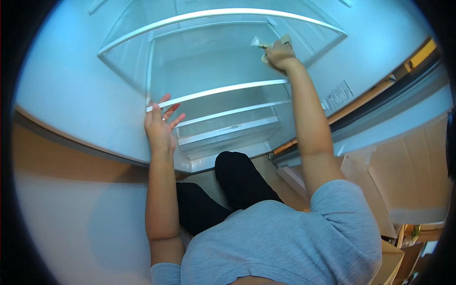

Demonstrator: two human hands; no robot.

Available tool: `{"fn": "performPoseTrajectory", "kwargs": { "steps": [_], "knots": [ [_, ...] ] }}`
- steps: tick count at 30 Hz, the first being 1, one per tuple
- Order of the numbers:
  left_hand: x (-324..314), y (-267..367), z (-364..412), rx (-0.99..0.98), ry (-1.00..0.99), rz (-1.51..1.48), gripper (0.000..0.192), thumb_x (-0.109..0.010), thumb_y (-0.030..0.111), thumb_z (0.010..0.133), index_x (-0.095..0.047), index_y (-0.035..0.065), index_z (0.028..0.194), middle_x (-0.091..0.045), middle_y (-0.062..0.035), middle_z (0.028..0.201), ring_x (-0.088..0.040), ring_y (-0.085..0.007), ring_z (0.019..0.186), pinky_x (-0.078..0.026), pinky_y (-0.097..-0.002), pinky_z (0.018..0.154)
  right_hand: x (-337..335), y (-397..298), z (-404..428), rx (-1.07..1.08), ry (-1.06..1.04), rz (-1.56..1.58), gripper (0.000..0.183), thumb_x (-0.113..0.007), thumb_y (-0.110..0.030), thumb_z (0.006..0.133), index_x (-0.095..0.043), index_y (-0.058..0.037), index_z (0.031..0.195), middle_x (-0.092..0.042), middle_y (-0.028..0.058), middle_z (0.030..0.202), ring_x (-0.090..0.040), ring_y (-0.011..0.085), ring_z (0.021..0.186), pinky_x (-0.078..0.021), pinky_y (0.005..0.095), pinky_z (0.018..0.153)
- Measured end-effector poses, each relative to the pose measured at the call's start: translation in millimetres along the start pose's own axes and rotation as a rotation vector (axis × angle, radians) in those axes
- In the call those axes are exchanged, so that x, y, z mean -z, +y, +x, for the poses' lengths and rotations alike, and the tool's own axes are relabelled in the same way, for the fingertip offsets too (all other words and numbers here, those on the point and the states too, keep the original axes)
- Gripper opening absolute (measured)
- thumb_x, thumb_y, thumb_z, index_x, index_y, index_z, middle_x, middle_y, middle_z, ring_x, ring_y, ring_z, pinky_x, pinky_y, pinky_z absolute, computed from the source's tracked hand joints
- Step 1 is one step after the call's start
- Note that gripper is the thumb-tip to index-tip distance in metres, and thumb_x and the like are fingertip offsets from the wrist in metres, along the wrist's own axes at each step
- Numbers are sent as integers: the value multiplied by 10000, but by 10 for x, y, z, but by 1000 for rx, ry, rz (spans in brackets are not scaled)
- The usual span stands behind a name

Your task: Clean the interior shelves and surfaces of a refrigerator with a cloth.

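Note:
Inside an open refrigerator, a glass shelf (213,58) with a white front trim spans the middle of the compartment. My left hand (160,128) holds the left front corner of this shelf, its fingers spread around the trim. My right hand (280,55) grips a crumpled pale yellow cloth (285,40) over the right side of the same shelf. One end of the cloth sticks out to the left of my fingers. Whether the cloth presses on the glass is hard to tell.
A higher shelf with a white front rim (221,12) arches above my hands. Lower down are another white-edged shelf (235,113) and a drawer (228,133). The refrigerator door (388,103) stands open at the right, near clear plastic bins (409,171) and a cardboard box (392,258).

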State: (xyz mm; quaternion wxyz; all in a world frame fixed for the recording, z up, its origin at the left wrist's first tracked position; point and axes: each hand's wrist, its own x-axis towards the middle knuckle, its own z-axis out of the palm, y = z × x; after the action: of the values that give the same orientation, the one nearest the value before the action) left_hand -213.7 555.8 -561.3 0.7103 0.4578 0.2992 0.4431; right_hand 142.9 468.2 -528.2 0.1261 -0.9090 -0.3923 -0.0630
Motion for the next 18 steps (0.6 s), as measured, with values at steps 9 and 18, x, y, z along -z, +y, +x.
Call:
{"fn": "performPoseTrajectory", "kwargs": {
  "steps": [9,18],
  "knots": [
    [-57,-15,-3,14,-54,3,415,-339,307,954,-354,-22,1204,-465,-176,1239,-541,-291,1001,-533,-419,720,-90,-154,814,-15,-151,96,604,-440,-434,788,-544,57,1123,-510,284,1164,-441,377,1161,-261,409,1018],
    [-27,-40,-36,15,20,55,361,-311,287,964,-412,1,1159,-499,-155,1189,-556,-262,970,-533,-377,687,-473,-2630,186,574,-51,233,412,-549,-302,726,-621,31,958,-565,274,1046,-517,370,1040,-374,411,926]
  ]
}}
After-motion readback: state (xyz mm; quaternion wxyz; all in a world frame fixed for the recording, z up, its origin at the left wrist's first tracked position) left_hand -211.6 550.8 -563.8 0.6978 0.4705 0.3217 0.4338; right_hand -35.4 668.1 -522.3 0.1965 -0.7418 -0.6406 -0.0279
